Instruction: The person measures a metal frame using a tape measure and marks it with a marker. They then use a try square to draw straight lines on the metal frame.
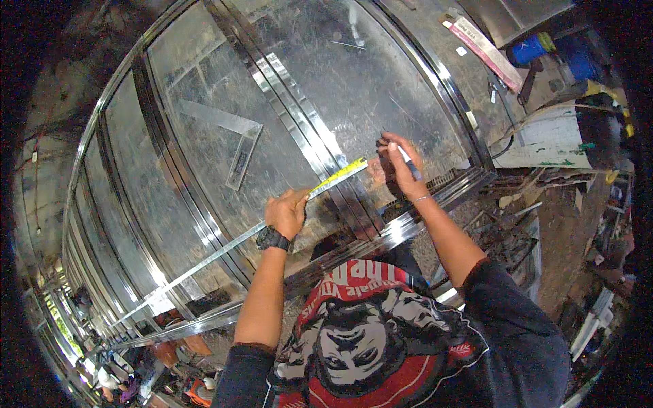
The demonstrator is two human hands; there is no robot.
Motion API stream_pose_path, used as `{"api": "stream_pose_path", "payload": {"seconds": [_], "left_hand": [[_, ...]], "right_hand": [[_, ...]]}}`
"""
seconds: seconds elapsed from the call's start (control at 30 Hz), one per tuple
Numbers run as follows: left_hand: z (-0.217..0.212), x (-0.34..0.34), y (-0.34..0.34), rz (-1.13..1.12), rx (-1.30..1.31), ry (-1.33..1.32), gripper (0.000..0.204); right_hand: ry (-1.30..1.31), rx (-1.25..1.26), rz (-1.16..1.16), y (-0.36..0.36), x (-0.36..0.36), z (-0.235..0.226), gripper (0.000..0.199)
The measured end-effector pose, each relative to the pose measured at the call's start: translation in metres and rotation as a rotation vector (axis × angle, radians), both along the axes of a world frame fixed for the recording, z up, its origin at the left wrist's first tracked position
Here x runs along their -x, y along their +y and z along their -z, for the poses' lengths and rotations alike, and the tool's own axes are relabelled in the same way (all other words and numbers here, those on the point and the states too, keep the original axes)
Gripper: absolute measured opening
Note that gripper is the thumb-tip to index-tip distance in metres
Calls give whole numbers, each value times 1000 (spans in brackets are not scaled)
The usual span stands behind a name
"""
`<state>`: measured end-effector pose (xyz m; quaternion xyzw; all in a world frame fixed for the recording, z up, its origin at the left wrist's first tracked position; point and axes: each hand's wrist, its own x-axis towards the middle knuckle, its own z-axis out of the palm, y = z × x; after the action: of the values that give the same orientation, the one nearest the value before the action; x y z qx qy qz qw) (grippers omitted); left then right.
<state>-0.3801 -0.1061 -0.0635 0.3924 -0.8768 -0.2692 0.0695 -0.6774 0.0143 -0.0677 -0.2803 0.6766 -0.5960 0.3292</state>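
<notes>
A long metal frame (269,88) with several shiny crossbars lies over a dull, scratched metal sheet. A measuring tape (338,178) runs across it, yellow at its right end and pale where it stretches far to the left. My left hand (286,212), with a black watch on the wrist, is closed on the tape beside a double crossbar. Just past the tape's right end, my right hand (403,166) grips a slim pen (410,163) between its fingers, its dark tip pointing up and away. Part of the pen is hidden by the fingers.
An L-shaped metal square (250,139) lies on the sheet between two crossbars. At the far right are a long red-and-white box (484,53) and blue rolls (532,49). Scrap pieces (524,217) clutter the floor at right. The frame's near rail (401,231) runs before my body.
</notes>
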Motion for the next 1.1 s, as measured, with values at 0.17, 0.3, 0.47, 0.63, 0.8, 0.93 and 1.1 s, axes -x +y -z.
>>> {"api": "stream_pose_path", "payload": {"seconds": [0.17, 0.3, 0.47, 0.63, 0.8, 0.93, 1.1], "left_hand": [[-4, 2, 2, -22, 22, -27, 19], [-7, 2, 4, -17, 58, -10, 21], [-12, 4, 5, -2, 93, 8, 16], [-9, 3, 6, -6, 89, -4, 17], [-2, 1, 5, 4, 90, 7, 18], [-4, 1, 6, 1, 91, -3, 17], [-4, 1, 5, 13, 99, 11, 17]], "right_hand": [[-255, -87, -131, 11, 21, -27, 24], [-215, -156, -312, 7, 21, -19, 20], [95, -177, -480, -3, 18, -10, 19], [247, -161, -503, -6, 25, -6, 18], [347, -51, -529, -5, 25, 2, 15], [368, -101, -555, -6, 24, -10, 16], [401, -197, -591, -7, 23, -16, 18]]}}
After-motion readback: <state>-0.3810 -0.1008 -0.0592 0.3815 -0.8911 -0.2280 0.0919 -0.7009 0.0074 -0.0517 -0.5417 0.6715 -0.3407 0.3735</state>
